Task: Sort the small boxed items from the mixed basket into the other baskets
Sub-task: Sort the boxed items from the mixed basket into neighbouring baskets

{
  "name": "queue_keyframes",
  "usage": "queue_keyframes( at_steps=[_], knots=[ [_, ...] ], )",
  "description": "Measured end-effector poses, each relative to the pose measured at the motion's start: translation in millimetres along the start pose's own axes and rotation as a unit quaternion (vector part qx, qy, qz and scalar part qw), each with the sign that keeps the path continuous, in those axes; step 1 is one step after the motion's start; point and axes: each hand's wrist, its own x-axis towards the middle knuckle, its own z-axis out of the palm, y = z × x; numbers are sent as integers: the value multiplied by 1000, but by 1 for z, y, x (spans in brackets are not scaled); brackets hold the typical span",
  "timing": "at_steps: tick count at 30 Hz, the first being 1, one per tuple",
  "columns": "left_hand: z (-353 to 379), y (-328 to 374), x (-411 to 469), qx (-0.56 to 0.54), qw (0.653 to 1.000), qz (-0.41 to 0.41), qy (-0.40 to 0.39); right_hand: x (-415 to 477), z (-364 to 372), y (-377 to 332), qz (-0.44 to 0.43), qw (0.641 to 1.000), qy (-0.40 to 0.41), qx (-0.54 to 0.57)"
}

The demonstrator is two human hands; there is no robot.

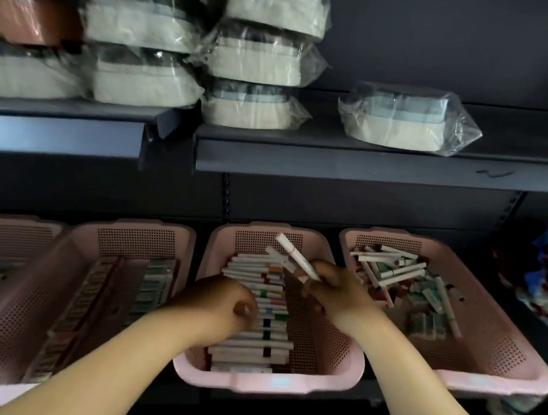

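- Right hand (334, 292): held above the right half of the middle basket (264, 383), fingers curled round at least two slim white boxes (296, 256).
- Held boxes: their long axis runs from the fingers up and to the left, away from the person. The free ends stand clear above the far end of the basket.
- Stacked row (249, 342): fills the left half of the middle basket. Each box lies crosswise, left to right, with its coloured band towards the right.
- Governing relation: the row lies just below and to the left of the right hand, and the held boxes point obliquely across it. In my judgement they need a turn towards the crosswise lie before they can be set down on the row.
- Left hand (219, 307): knuckles up, fingers curled down onto the near middle of the row. Whether it pinches a box or only steadies the stack cannot be told.
- Mixed basket (486, 381): just to the right of the right hand, holding loose boxes at all angles. The right hand is the nearer one for any further pick.
- Left basket (9, 330): beyond the left hand, tilted, with boxes in lengthwise rows.
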Motion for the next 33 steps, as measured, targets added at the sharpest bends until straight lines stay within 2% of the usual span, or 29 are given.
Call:
queue_keyframes(
  at_steps=[3,6,10,12,14,17,19,22,24,26,29,31,33],
  knots=[
    [1,4,9,-170,984,-8,54,-6,8,-7,9,992,-14,122],
    [-1,13,13,-354,930,-26,95,-9,21,-9,16,981,-39,188],
    [-1,24,12,-462,878,-36,124,-13,34,-14,25,975,-90,204],
    [-1,24,12,-432,890,-20,145,-11,37,-13,45,980,-84,174],
    [-3,18,12,-301,941,3,157,-5,33,-8,76,984,-33,159],
    [-2,9,3,-93,991,20,90,-3,19,-4,90,983,22,156],
    [0,7,-2,-4,999,19,30,-4,13,-2,75,988,20,130],
    [1,10,-6,62,996,22,-64,-4,11,2,71,994,16,86],
    [2,10,-6,77,990,16,-113,-4,12,3,67,995,10,78],
    [2,11,-5,75,989,9,-125,-4,14,2,62,995,3,82],
    [1,13,0,21,998,6,-54,-4,17,-2,59,995,-7,86],
    [3,17,7,-95,995,19,20,-2,22,-3,56,993,-19,98],
    [6,21,16,-211,972,52,88,1,28,-4,55,993,-29,101]
  ],
)
